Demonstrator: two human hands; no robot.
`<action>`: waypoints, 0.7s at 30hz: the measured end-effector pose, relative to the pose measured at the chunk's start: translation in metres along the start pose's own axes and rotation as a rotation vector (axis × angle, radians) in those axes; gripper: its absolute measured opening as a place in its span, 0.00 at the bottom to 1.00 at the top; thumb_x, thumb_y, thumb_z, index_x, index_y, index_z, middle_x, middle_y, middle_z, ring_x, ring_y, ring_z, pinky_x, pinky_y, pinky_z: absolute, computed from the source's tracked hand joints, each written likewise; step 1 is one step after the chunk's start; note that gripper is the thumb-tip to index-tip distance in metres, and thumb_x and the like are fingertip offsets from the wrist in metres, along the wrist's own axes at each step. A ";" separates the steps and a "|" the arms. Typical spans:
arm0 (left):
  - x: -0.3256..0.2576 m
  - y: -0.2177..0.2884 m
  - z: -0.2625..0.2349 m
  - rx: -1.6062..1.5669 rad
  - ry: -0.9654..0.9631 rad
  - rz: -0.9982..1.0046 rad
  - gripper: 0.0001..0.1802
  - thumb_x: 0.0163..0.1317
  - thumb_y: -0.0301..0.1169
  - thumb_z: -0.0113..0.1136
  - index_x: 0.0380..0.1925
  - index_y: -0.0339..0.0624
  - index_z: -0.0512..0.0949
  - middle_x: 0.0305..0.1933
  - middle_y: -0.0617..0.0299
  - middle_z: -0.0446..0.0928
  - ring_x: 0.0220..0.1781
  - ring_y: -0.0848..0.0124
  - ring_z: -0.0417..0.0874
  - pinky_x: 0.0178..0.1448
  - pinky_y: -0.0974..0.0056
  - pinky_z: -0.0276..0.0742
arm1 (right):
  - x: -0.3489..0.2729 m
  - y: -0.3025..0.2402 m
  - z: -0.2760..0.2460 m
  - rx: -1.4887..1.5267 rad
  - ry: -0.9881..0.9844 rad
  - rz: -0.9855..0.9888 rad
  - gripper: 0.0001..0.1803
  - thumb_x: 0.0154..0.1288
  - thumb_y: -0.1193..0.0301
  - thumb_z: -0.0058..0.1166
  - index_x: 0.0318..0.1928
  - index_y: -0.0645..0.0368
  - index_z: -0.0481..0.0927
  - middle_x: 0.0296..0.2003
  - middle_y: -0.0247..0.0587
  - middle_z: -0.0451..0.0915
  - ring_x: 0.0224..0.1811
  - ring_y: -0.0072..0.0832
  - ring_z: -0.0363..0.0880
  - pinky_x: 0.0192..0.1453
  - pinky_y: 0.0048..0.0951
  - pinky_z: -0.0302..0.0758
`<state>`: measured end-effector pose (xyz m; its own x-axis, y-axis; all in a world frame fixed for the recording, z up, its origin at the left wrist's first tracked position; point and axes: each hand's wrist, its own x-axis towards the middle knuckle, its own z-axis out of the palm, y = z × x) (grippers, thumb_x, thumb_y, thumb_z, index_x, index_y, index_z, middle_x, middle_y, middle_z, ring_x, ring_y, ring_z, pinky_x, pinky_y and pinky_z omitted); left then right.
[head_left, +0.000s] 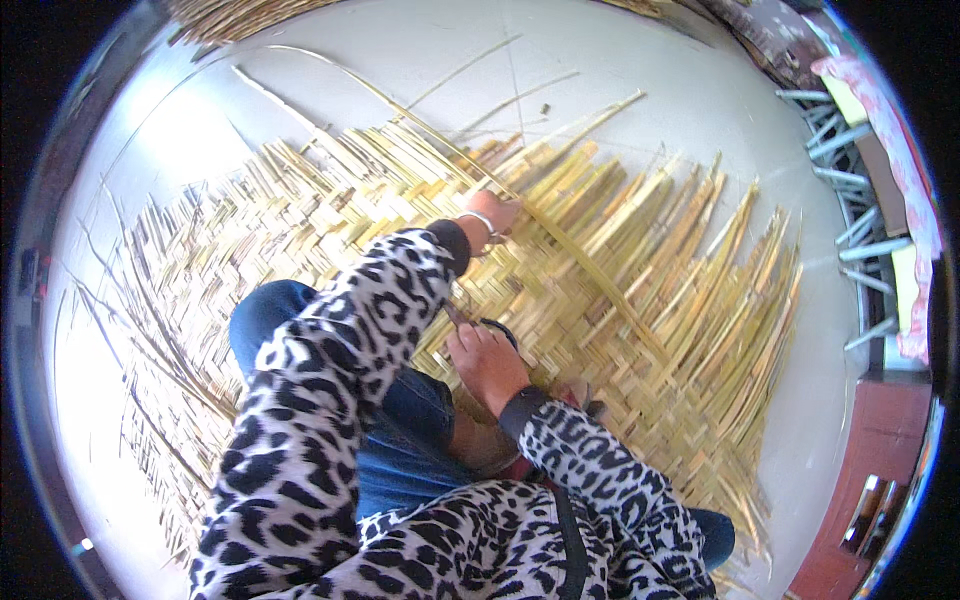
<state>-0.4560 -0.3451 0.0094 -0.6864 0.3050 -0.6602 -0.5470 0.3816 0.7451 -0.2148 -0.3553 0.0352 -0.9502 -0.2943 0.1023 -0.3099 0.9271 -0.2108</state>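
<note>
Straw-yellow flat strips made up a broad woven mat (305,222), spread over the pale floor (690,105) beneath and in front of the person, with long loose ends fanning out along its far and right sides. One long strip (585,262) lay slantwise across the weave, its thin end curving away beyond the far edge. The left hand (490,215) reached out over the middle of the mat, its fingers closed at this strip and seemingly pinching it. The right hand (488,365), closer to the body, was curled around what looked like a slim dark tool (456,314); its exact kind was too small to tell. The strip looked light, springy along its length and rather smooth, so it would probably bend easily but might crack if creased sharply, and its edges could be keen. Holding it flat between thumb and fingers, near the weave, seemed surest; its far tip would likely whip about. The mat itself appeared broad and floppy, best held by its tightly woven part.
</note>
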 end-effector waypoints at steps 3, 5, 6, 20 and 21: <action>0.027 0.003 0.002 -0.156 0.154 0.112 0.31 0.60 0.47 0.64 0.44 0.23 0.77 0.35 0.48 0.83 0.30 0.64 0.84 0.37 0.58 0.79 | -0.001 0.001 -0.002 -0.070 -0.052 0.029 0.14 0.60 0.71 0.48 0.47 0.56 0.73 0.44 0.39 0.73 0.48 0.35 0.74 0.50 0.36 0.73; 0.033 0.010 0.006 -0.332 0.230 0.058 0.29 0.58 0.44 0.67 0.43 0.23 0.76 0.36 0.50 0.82 0.30 0.65 0.84 0.34 0.60 0.78 | 0.000 0.004 -0.005 -0.017 0.036 0.048 0.14 0.60 0.71 0.48 0.47 0.56 0.73 0.46 0.40 0.72 0.49 0.37 0.73 0.51 0.36 0.72; 0.034 0.013 0.004 -0.382 0.190 0.063 0.27 0.58 0.43 0.67 0.42 0.25 0.77 0.35 0.51 0.82 0.30 0.66 0.84 0.33 0.60 0.77 | -0.001 0.005 -0.005 -0.012 0.068 0.049 0.14 0.60 0.71 0.48 0.48 0.56 0.73 0.47 0.41 0.71 0.50 0.37 0.72 0.52 0.37 0.71; 0.030 0.104 -0.119 -0.753 0.074 0.241 0.10 0.70 0.34 0.54 0.38 0.36 0.75 0.35 0.54 0.82 0.36 0.62 0.85 0.41 0.60 0.85 | -0.001 0.018 -0.019 0.361 -0.097 0.481 0.30 0.55 0.72 0.55 0.59 0.59 0.64 0.45 0.55 0.76 0.46 0.48 0.77 0.48 0.43 0.76; 0.026 0.113 -0.137 -0.774 0.051 0.256 0.10 0.70 0.34 0.53 0.38 0.36 0.75 0.36 0.54 0.82 0.37 0.62 0.84 0.42 0.61 0.84 | 0.001 0.020 -0.025 0.436 -0.174 0.546 0.31 0.56 0.70 0.57 0.60 0.60 0.64 0.46 0.56 0.77 0.47 0.48 0.78 0.48 0.43 0.77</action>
<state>-0.6011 -0.4138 0.0893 -0.8457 0.2538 -0.4695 -0.5337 -0.4111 0.7390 -0.2205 -0.3316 0.0552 -0.9534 0.1183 -0.2775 0.2607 0.7863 -0.5602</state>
